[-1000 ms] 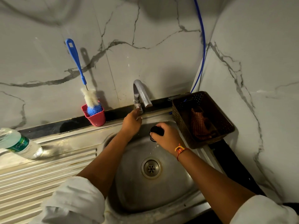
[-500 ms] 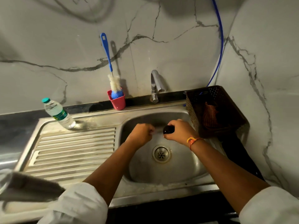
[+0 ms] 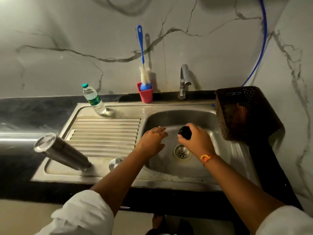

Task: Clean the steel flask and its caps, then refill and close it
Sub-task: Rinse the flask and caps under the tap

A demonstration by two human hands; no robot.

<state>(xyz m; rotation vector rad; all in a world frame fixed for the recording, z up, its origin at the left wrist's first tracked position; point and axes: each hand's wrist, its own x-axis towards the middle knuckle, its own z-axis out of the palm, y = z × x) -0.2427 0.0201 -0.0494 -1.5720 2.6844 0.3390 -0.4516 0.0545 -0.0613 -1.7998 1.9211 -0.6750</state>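
My right hand (image 3: 196,139) grips a small black cap (image 3: 185,132) over the steel sink bowl (image 3: 169,165), above the drain (image 3: 182,151). To its left my left hand (image 3: 153,140) hovers with straight fingers and holds nothing. The steel flask (image 3: 61,151) stands upside down on the draining board's near left corner. A round steel cap (image 3: 115,163) lies on the board beside my left forearm.
The tap (image 3: 184,80) stands behind the bowl with no water running. A red cup (image 3: 145,94) holds a blue-handled bottle brush (image 3: 142,48). A plastic water bottle (image 3: 94,100) stands at the board's far edge. A dark basket (image 3: 243,112) sits right of the sink.
My left hand left the tap and came down over the bowl, its fingers straightening. My right hand lowered the black cap from under the spout. The view pulled back, revealing the flask and steel cap.
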